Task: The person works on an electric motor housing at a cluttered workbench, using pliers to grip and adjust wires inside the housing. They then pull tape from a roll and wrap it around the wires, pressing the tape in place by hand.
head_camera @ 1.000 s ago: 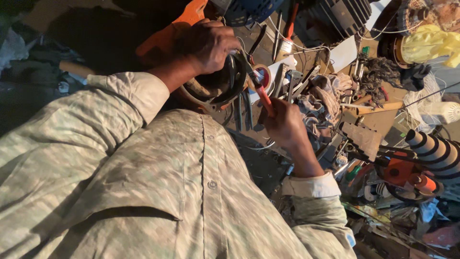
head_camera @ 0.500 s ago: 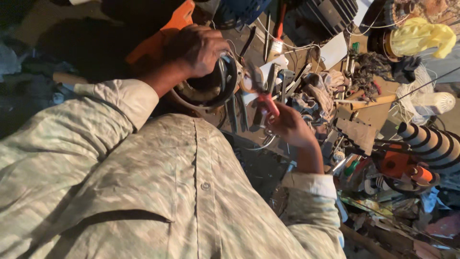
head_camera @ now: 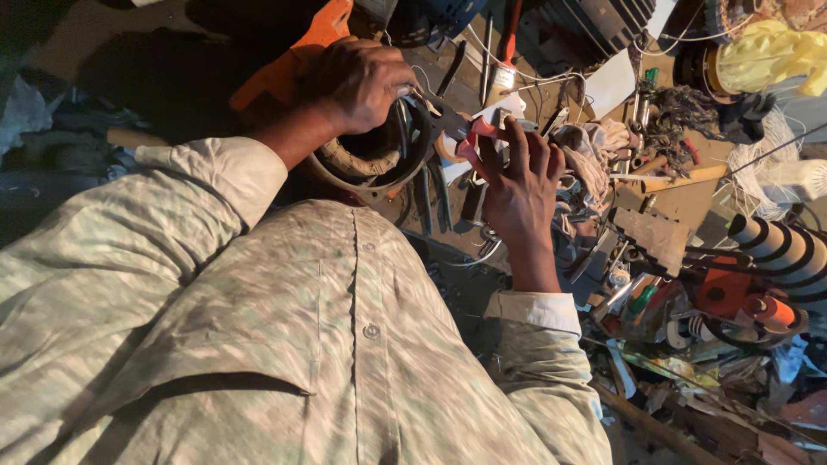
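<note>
My left hand (head_camera: 362, 82) is closed over the top of a round metal motor housing (head_camera: 412, 146) with wound coils inside, and holds it against my chest. Just right of the housing, my right hand (head_camera: 517, 185) grips red-handled pliers (head_camera: 469, 138). The pliers' dark jaws point at the housing's rim. My pale patterned shirt sleeves fill the lower left of the view.
The cluttered bench holds loose tools (head_camera: 435, 202), rags (head_camera: 594, 155), a wooden stick (head_camera: 680, 179), a striped black-and-white cylinder (head_camera: 780, 254), an orange tool (head_camera: 301, 56), a yellow cloth (head_camera: 767, 52) and tangled wires.
My right hand has risen with the pliers and its fingers have spread along the handles. The pliers' jaws now sit at the housing's rim. My left hand stays on the housing.
</note>
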Motion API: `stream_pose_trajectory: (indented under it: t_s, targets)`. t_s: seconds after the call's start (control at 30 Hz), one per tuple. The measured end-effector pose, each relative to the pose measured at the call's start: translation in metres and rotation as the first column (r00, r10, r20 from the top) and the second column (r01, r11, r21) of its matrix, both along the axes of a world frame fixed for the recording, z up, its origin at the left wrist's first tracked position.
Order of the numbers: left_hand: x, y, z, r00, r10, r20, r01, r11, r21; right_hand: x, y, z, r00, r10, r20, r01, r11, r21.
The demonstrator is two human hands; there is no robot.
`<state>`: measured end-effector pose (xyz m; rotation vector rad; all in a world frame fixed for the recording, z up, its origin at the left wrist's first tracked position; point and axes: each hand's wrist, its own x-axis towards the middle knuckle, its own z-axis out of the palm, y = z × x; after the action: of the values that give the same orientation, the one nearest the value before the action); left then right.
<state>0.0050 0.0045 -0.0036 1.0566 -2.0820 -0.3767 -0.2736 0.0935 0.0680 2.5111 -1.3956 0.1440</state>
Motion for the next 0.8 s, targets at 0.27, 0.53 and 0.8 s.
stream_pose_trajectory:
  t_s: [0.27,0.53,0.8]
  targets:
    - [0.001,0.0,-0.001,1.0,0.004,0.026,-0.004,1.0,-0.011,0.003,-0.003,0.001,0.998,0.047,0.052,-0.043,0.996,-0.079]
    - [0.003,-0.001,-0.007,0.999,-0.047,-0.006,0.047,0.994,-0.095,0.008,0.009,0.016,0.987,0.022,0.161,-0.044,0.99,0.136]
    - [0.003,0.0,-0.012,0.998,-0.053,-0.019,0.049,0.981,-0.187,-0.027,0.003,-0.018,0.358,-0.863,0.357,-0.554,0.111,0.825]
